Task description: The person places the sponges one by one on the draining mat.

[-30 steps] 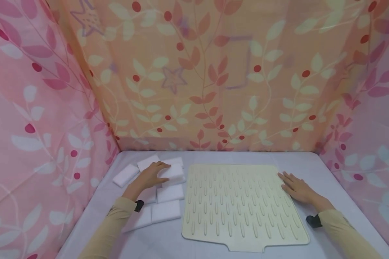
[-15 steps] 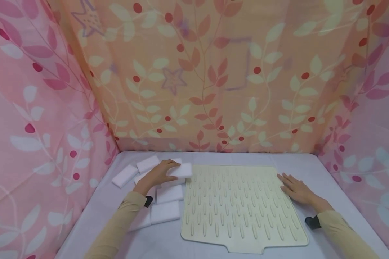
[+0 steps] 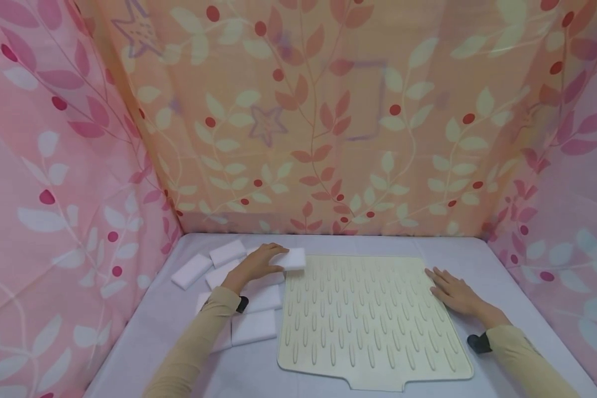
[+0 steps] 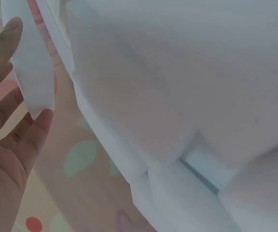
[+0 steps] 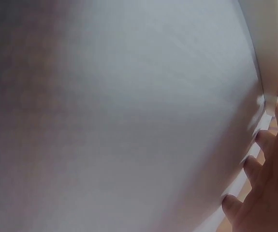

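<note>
My left hand (image 3: 258, 262) pinches a white sponge block (image 3: 293, 258) between thumb and fingers, over the far left corner of a cream ridged mat (image 3: 368, 315). In the left wrist view the same block (image 4: 35, 63) stands between the thumb and the fingertips. My right hand (image 3: 456, 291) lies with fingers extended at the mat's right edge, touching it near the far corner. The right wrist view shows those fingers (image 5: 264, 169) along the white table beside the mat's rim (image 5: 271, 48).
Several more white sponge blocks (image 3: 254, 327) lie on the left of the white table (image 3: 517, 309), some partly hidden under my left arm. Floral cloth walls (image 3: 328, 138) enclose the table at the back and both sides.
My left hand has lifted the sponge block off the others and carried it rightward to the mat's far left corner. The right hand has stayed in place.
</note>
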`<state>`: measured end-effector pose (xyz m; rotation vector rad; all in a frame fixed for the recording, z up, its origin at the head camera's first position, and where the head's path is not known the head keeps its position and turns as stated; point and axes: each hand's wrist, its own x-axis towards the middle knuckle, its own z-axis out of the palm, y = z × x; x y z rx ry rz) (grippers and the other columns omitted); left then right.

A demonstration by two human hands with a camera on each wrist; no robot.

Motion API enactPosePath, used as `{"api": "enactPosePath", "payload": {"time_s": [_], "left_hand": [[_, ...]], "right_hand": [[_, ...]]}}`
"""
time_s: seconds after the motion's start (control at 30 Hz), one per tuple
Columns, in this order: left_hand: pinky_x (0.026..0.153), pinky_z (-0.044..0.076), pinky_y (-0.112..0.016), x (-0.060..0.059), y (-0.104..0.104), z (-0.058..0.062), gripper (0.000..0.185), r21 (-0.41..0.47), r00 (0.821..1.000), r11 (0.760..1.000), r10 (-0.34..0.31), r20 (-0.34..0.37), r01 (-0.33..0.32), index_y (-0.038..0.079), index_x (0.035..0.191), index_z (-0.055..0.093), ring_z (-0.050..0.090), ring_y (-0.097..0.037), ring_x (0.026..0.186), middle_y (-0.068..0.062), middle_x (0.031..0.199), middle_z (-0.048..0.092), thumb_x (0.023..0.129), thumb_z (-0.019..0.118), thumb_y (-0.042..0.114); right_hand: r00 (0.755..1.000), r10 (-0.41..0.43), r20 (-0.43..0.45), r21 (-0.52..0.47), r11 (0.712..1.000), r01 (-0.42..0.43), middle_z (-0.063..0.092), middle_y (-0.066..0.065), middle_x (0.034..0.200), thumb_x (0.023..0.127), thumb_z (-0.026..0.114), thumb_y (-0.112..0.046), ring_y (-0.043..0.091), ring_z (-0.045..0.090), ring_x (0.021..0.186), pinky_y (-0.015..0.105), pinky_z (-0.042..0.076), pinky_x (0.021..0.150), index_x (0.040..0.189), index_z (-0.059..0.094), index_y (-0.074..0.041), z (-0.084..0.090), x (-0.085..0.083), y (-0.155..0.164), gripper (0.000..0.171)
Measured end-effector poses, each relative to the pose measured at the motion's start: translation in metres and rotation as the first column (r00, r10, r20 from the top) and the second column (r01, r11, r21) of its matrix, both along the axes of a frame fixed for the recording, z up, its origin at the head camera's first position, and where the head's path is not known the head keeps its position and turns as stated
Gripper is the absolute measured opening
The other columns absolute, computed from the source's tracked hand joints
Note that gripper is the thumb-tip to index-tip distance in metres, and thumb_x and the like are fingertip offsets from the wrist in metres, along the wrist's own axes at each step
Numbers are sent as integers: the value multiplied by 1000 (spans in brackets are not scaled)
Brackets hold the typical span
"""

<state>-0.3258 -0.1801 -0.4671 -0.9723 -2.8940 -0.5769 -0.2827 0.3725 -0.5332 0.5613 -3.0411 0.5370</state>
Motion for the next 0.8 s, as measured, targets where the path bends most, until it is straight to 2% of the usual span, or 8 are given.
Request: {"api": "enactPosePath", "payload": {"time_s": [0.23,0.5,0.8], "left_hand": [[100,38,-43,-5,12,-5,53,-14,1000,1000,16,20,-15,11,132,51,43,-30,124,-9,134,49,84,68,27],[104,34,-39,-17,25,-14,53,-35,998,999,-6,64,8,12,133,50,42,-26,127,-8,135,49,85,67,27],[104,35,-38,-25,37,-18,54,-56,999,998,3,51,0,13,132,51,43,-26,125,-7,134,50,84,68,29]], "right_hand": [[999,2,-33,-15,1000,-2,30,30,142,97,43,-35,55,22,128,73,14,92,144,32,-9,-5,0,2,55],[1000,-7,13,14,1000,7,27,28,145,98,41,-38,54,20,130,72,13,95,144,31,-6,-2,-1,2,57],[999,-14,32,22,1000,13,25,28,146,98,40,-39,53,18,131,72,10,96,145,28,-7,-3,-2,3,58]]}}
